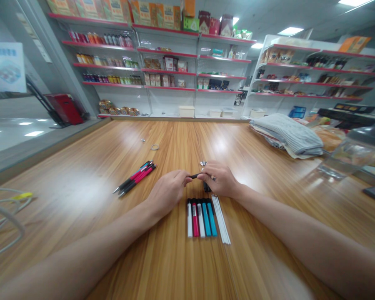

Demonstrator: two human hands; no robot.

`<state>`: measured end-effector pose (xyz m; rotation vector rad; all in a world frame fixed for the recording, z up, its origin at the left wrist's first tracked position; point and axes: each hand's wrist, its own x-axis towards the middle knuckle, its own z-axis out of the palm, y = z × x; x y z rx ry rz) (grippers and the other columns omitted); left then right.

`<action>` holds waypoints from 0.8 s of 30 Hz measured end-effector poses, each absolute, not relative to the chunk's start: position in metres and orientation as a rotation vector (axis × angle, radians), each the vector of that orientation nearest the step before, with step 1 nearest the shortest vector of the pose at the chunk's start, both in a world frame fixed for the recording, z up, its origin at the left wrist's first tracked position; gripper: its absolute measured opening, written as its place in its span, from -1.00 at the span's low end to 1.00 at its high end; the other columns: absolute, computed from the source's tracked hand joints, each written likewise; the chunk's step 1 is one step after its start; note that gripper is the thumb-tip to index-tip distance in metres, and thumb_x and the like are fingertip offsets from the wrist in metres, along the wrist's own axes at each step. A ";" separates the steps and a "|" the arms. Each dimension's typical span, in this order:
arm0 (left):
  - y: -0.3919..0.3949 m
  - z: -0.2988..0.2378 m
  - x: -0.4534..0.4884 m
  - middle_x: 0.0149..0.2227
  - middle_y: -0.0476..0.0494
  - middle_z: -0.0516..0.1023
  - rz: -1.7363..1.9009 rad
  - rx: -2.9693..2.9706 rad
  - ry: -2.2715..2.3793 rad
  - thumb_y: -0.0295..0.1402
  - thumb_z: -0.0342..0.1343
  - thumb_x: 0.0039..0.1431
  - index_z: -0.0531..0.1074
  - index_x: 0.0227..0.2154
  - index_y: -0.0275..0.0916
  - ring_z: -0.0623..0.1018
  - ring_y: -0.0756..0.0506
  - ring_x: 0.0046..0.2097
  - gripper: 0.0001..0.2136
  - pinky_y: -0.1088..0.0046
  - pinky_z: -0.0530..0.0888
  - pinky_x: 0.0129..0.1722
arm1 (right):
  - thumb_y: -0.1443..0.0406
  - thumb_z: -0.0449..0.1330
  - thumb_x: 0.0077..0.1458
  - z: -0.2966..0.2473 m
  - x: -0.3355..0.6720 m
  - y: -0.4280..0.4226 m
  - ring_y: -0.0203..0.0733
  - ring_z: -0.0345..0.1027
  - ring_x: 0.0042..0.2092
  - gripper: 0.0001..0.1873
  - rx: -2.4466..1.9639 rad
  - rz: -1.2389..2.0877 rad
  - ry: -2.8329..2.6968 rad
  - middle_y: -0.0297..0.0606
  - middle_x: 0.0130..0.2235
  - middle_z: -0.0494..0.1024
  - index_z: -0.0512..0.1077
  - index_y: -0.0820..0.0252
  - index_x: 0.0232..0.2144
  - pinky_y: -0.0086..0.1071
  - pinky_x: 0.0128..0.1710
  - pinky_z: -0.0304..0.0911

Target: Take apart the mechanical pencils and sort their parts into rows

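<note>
Between my two hands, above the table, is a slim black pen part. My left hand pinches its left end, and my right hand has its fingers closed around the other end, which they partly cover. Just beyond the right hand lie small silver cone-shaped pen tips. Black pieces show below its fingers, partly hidden. Nearer to me, several white, pink and blue pen barrels form a row, with thin white refills beside them. Left of my hands rest several pens with pink or blue barrels.
A small ring lies farther back on the wooden table. Folded cloth and a clear jug stand at the right. A pale cable loops at the left edge. Stocked shelves line the back.
</note>
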<state>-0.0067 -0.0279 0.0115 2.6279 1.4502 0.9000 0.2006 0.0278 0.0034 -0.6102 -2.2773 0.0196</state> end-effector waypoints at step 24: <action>-0.027 0.009 -0.008 -0.22 -0.18 0.52 0.941 2.646 1.407 -0.32 -0.07 0.30 0.39 -0.19 -0.26 0.51 -0.10 -0.16 -0.81 0.38 0.42 -0.15 | 0.21 0.06 0.20 0.008 0.202 0.026 -0.22 0.22 -0.35 -0.77 -0.722 0.101 -2.324 -0.27 -0.46 0.37 0.34 0.20 -0.44 -0.35 -0.31 0.11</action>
